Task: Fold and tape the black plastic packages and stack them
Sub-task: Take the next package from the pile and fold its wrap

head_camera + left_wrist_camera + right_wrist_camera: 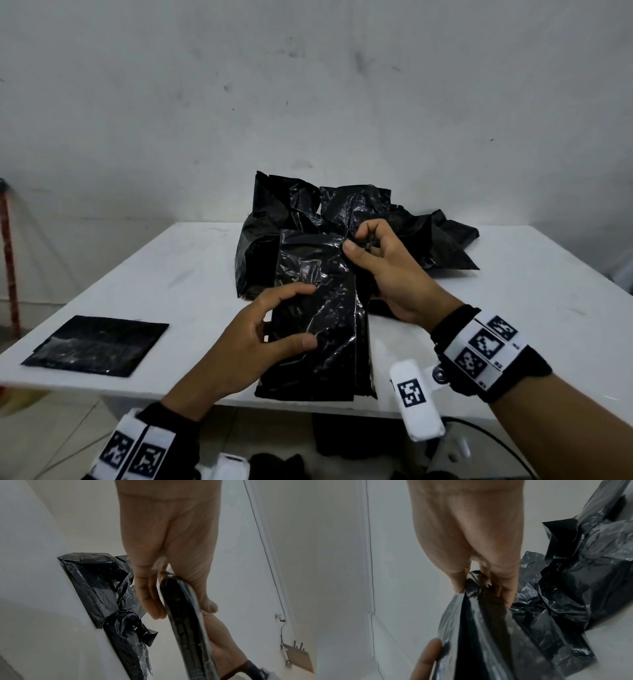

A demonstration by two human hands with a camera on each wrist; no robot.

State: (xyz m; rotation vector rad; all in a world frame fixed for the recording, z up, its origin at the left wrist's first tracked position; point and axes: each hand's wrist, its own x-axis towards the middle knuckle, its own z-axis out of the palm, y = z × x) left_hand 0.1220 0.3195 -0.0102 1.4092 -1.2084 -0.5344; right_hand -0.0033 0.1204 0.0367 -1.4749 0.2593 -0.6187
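A white table (513, 274) is shown against a plain scuffed wall (308, 85). One black package (318, 308) is held up over the near edge of the table, between both hands. The left hand (246, 342) is seen gripping its lower left edge, thumb on the front face and fingers curled round the edge; in the left wrist view the fingers (150, 601) lie along one face and the thumb along the other. The right hand (387, 270) is seen pinching the upper right corner of the plastic between thumb and forefinger, which the right wrist view confirms. Behind the held package, a loose pile (359, 212) of crumpled black bags is seen at the middle of the table, touching or just behind it. One flat package (96, 344) lies well apart at the near left corner, apparently finished and marking where the stack is begun.

The step in hand is judged to be the folding: the open top is being gathered for turning over. No tape is visible in any view. The next move calls for the flap to be creased flat against the body and held there by one hand, so that the other is freed for tape.
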